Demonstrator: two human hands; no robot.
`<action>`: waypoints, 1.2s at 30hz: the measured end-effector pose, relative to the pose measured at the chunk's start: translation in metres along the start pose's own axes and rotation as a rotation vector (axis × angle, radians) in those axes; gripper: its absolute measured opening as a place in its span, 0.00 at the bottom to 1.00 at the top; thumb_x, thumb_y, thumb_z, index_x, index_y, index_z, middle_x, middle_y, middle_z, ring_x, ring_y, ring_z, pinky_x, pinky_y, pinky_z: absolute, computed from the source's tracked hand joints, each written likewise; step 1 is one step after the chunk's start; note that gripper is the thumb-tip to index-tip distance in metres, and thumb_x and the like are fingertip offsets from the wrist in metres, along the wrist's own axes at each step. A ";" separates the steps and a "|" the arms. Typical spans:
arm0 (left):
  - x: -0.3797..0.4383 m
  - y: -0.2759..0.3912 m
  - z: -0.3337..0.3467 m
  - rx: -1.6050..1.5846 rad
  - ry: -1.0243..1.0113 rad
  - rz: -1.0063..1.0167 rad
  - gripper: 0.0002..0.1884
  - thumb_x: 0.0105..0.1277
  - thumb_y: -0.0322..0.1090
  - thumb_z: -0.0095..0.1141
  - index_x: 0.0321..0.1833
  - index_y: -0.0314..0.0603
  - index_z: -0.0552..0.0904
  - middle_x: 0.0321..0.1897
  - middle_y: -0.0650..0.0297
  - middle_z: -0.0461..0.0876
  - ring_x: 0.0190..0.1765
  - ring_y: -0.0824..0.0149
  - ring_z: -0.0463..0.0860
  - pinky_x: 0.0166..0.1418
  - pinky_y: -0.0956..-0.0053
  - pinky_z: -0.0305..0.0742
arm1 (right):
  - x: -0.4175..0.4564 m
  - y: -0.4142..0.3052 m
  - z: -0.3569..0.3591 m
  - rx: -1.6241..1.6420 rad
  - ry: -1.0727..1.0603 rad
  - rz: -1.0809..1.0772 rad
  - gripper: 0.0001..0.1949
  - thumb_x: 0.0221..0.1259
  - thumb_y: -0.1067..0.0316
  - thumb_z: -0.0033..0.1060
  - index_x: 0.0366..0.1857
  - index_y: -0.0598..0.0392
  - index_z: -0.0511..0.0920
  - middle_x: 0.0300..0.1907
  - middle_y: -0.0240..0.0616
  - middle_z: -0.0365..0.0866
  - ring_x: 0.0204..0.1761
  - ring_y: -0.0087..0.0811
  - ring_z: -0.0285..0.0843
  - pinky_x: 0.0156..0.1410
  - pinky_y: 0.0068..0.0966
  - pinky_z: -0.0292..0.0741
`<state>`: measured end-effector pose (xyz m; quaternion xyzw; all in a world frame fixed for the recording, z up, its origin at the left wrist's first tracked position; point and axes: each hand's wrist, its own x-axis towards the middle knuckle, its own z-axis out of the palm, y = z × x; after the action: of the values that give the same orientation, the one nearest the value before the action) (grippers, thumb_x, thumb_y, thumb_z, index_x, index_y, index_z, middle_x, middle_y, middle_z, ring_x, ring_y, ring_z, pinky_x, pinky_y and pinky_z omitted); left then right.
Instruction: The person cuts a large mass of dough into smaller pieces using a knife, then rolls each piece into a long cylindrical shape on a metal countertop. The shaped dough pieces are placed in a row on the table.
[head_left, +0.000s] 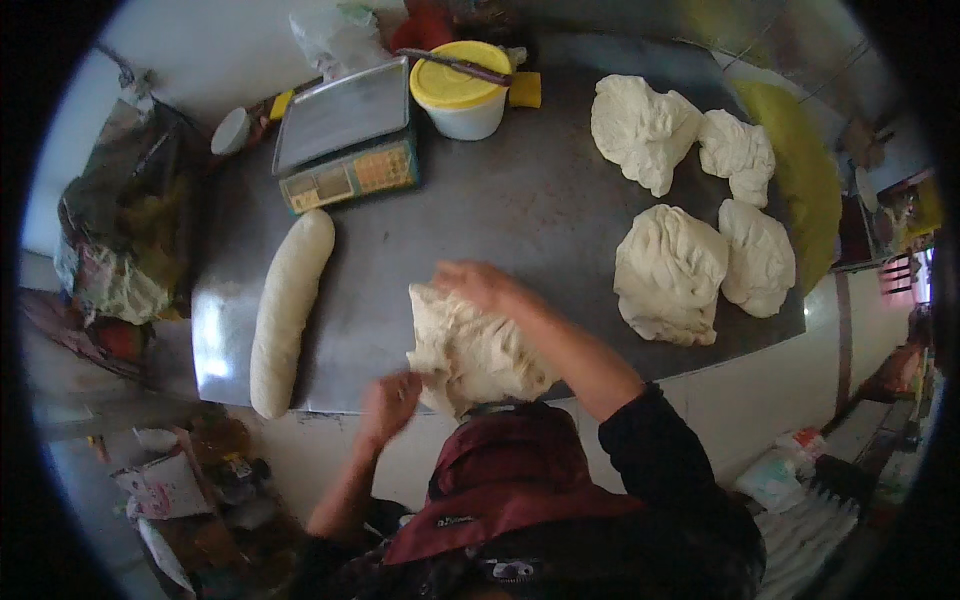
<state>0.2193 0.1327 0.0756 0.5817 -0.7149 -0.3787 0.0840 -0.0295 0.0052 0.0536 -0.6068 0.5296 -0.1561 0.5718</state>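
Note:
A large rough piece of dough lies at the near edge of the metal tabletop, right in front of my body. My left hand is at its lower left corner, fingers curled and touching or pinching the dough's edge; the grip is not clear. Across the far edge of the same piece reaches my right hand, slightly blurred, its fingers partly bent over the dough. A long smooth dough roll rests to the left, apart from both hands. To the right sit several rough dough pieces, some touching each other.
Beyond the roll stands a scale with a flat metal pan. Beside it is a white tub with a yellow lid, a knife lying on top. A small white bowl is at the back left. The metal table ends close to my body.

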 end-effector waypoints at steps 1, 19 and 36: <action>0.028 0.006 -0.003 -0.015 0.240 0.141 0.14 0.69 0.36 0.55 0.53 0.39 0.83 0.42 0.50 0.87 0.42 0.48 0.86 0.46 0.59 0.80 | 0.012 0.015 -0.010 -0.290 0.087 -0.039 0.28 0.67 0.39 0.51 0.61 0.48 0.77 0.56 0.48 0.80 0.61 0.48 0.75 0.66 0.41 0.71; 0.073 0.023 0.076 0.100 0.539 0.423 0.22 0.62 0.36 0.56 0.59 0.38 0.76 0.59 0.45 0.70 0.62 0.40 0.68 0.69 0.42 0.60 | -0.067 0.038 0.105 -0.666 1.035 -0.098 0.23 0.68 0.52 0.48 0.59 0.56 0.72 0.60 0.51 0.69 0.62 0.55 0.67 0.68 0.51 0.61; 0.138 0.022 -0.006 -0.131 0.132 0.033 0.13 0.69 0.40 0.52 0.43 0.36 0.81 0.43 0.48 0.78 0.48 0.48 0.77 0.54 0.57 0.70 | -0.028 0.030 -0.001 -0.308 0.701 -0.462 0.21 0.43 0.57 0.73 0.43 0.52 0.79 0.45 0.43 0.76 0.50 0.47 0.74 0.55 0.44 0.71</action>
<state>0.1625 0.0071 0.0494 0.5868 -0.6910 -0.3841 0.1750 -0.0551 0.0337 0.0402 -0.6978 0.5589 -0.3953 0.2110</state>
